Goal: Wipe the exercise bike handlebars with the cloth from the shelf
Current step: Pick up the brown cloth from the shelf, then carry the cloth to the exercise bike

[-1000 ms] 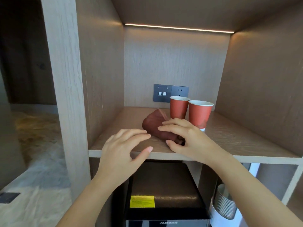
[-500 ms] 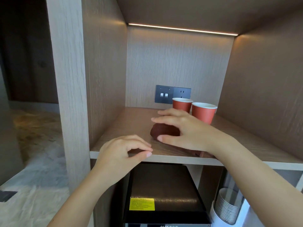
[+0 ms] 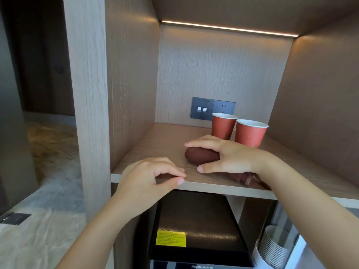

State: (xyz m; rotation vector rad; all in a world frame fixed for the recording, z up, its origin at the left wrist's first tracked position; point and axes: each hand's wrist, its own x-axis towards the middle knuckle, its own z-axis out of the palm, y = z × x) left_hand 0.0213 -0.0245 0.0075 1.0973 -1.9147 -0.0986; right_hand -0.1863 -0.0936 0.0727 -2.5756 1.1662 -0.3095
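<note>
A dark red-brown cloth (image 3: 201, 156) lies bunched on the wooden shelf (image 3: 155, 152), with a loose end trailing under my right wrist near the shelf's front edge. My right hand (image 3: 223, 155) is closed around the cloth, fingers over its top and thumb in front. My left hand (image 3: 149, 176) hovers at the shelf's front edge to the left of the cloth, fingers curled and holding nothing. The exercise bike is not in view.
Two red paper cups (image 3: 223, 126) (image 3: 250, 133) stand right behind the cloth, near a grey socket panel (image 3: 212, 108). A black mini fridge (image 3: 196, 230) sits under the shelf, a stack of white cups (image 3: 274, 247) at the lower right. The cabinet's side wall (image 3: 91, 94) rises on the left.
My right hand has closed over the cloth and bunched it into a roll. My left hand has curled its fingers and stayed at the shelf edge.
</note>
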